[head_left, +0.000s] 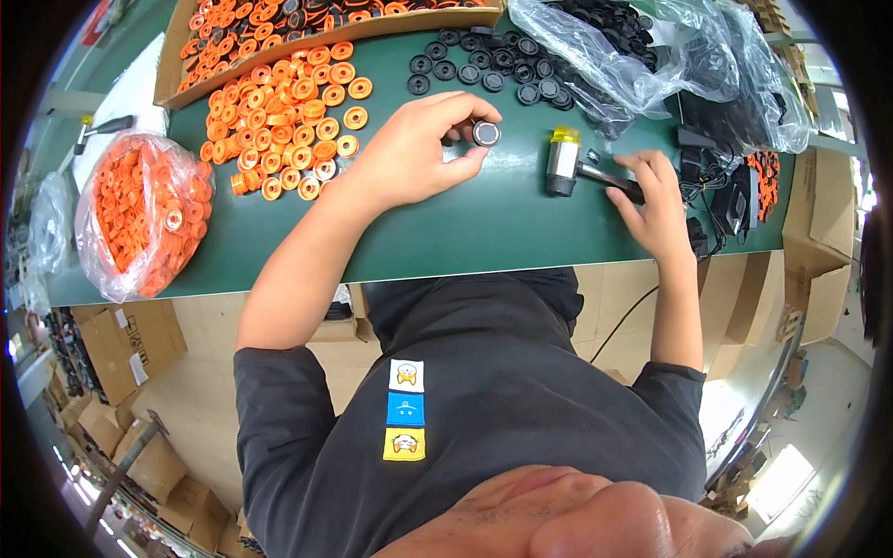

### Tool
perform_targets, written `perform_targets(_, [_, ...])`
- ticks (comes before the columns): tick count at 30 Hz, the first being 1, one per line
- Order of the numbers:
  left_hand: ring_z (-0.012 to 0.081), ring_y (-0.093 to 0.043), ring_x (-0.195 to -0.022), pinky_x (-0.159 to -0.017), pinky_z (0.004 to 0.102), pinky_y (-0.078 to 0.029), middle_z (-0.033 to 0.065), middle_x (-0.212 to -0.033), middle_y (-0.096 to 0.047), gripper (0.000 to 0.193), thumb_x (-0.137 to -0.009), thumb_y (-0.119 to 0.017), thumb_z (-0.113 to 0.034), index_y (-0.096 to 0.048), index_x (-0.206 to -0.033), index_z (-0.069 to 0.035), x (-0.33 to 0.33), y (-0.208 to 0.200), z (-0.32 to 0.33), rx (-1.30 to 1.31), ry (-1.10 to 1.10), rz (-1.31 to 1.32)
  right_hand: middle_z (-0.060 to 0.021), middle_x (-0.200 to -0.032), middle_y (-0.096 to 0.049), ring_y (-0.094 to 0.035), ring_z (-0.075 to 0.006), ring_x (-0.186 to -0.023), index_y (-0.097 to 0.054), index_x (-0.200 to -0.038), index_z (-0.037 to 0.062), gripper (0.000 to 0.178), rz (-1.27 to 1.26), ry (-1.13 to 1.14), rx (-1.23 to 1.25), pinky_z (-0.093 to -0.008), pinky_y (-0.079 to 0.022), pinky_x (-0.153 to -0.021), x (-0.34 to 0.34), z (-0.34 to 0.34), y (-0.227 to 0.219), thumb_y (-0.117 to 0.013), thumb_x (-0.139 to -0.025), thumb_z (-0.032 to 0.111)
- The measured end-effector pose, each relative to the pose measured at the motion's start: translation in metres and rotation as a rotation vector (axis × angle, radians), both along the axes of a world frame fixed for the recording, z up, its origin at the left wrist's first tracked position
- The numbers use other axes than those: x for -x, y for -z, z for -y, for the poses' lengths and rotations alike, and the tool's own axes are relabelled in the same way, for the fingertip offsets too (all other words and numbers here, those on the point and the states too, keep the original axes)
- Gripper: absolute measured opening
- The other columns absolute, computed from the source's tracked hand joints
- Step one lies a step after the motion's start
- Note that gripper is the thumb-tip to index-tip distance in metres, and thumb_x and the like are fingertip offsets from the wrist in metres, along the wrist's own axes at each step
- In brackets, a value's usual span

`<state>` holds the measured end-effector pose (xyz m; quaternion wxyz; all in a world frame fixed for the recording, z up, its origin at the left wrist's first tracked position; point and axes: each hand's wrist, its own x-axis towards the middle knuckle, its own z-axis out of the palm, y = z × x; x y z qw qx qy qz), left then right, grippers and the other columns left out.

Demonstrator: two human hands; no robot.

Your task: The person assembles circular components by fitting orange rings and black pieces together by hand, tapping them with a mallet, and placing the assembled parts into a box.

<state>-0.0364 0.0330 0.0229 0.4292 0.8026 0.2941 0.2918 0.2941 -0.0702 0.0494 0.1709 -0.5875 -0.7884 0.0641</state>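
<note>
My left hand point(419, 153) pinches a small round black cap point(486, 134) between thumb and fingers, above the green table. A mallet with a yellow top face, metal body and black lower face point(563, 163) lies on the table to its right. Its black handle point(605, 179) runs toward my right hand point(656, 205). The thumb and fingers of that hand are apart on either side of the handle's end. Left of my left hand lies a heap of orange wheel-like rings point(288, 121). Loose black round caps point(493, 63) are scattered beyond it.
A cardboard tray point(172, 79) of orange and black parts stands at the far left. A clear bag point(139, 214) of orange rings sits at the near left edge. Plastic film point(633, 84) with black parts lies far right. Black cables and adapters point(721, 186) lie beyond my right hand.
</note>
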Motion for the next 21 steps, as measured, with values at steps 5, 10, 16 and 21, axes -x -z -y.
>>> perform_targets(5, [0.0223, -0.069, -0.087, -0.078, 0.0345, -0.056, 0.0096, -0.098, -0.067, 0.031, -0.080, -0.075, -0.008, -0.068, -0.111, -0.003, -0.004, -0.001, 0.004, -0.101, -0.064, 0.154, -0.0145, -0.103, -0.064, -0.065, -0.0304, -0.095, -0.065, -0.112, 0.0003, 0.033, -0.450, -0.233, 0.076, -0.0378, -0.052, -0.085, 0.061, -0.027, -0.006, -0.077, -0.082, 0.010])
perform_targets(10, [0.0251, -0.069, -0.086, -0.076, 0.0341, -0.056, 0.0117, -0.096, -0.067, 0.036, -0.074, -0.080, -0.007, -0.069, -0.108, -0.001, -0.005, -0.001, 0.002, -0.265, -0.096, 0.168, -0.0093, -0.101, -0.066, -0.066, -0.0157, -0.089, -0.065, -0.113, -0.0006, 0.034, -0.820, -0.201, 0.270, -0.0287, -0.054, -0.080, 0.109, -0.057, 0.010, -0.079, -0.085, 0.011])
perform_targets(16, [0.0254, -0.068, -0.081, -0.072, 0.0340, -0.056, 0.0113, -0.092, -0.067, 0.039, -0.070, -0.083, -0.006, -0.070, -0.106, -0.002, -0.005, -0.001, 0.003, -0.411, -0.195, 0.167, -0.0079, -0.105, -0.067, -0.065, -0.0131, -0.098, -0.062, -0.119, -0.0041, 0.032, -1.440, -0.190, 0.672, -0.0277, -0.055, -0.091, 0.119, -0.068, 0.027, -0.074, -0.091, 0.005])
perform_targets(21, [0.0246, -0.067, -0.079, -0.067, 0.0324, -0.055, 0.0106, -0.091, -0.066, 0.042, -0.068, -0.085, -0.002, -0.070, -0.108, -0.005, -0.007, -0.002, 0.005, -0.410, -0.212, 0.220, -0.0104, -0.113, -0.067, -0.065, -0.0147, -0.105, -0.061, -0.122, -0.0034, 0.034, -1.519, -0.267, 0.754, -0.0292, -0.054, -0.095, 0.113, -0.071, 0.030, -0.073, -0.091, 0.003])
